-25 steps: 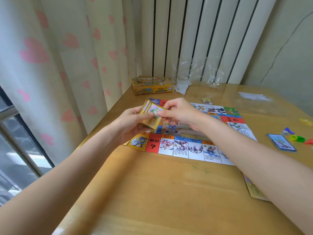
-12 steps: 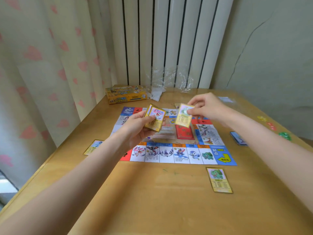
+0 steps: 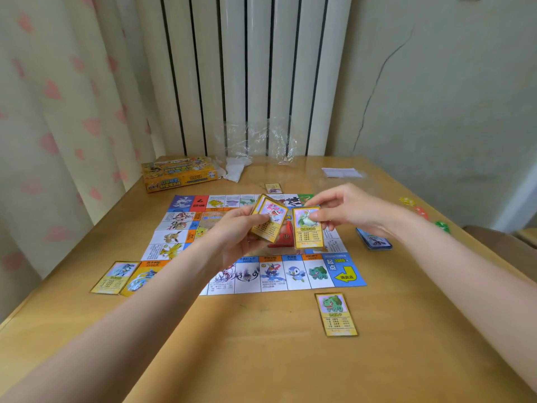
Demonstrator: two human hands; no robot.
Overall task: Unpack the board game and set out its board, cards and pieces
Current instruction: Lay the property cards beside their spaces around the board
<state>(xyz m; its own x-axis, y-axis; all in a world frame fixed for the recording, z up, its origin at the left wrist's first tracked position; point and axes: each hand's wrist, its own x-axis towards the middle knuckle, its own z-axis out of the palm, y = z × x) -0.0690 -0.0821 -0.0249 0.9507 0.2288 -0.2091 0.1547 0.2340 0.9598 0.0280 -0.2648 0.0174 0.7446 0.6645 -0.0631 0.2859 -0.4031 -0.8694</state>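
Drawn card (image 3: 308,228) now nearer the stack (image 3: 268,221).

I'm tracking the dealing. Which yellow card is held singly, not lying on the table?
The green-creature card pinched by the right hand; the others lie flat or sit in the left hand's stack.

Soft even daylight, wide-angle edge distortion

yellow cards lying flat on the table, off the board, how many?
3: left card at the board's near-left corner, near card below it, far card beyond it. Arms may hide others.
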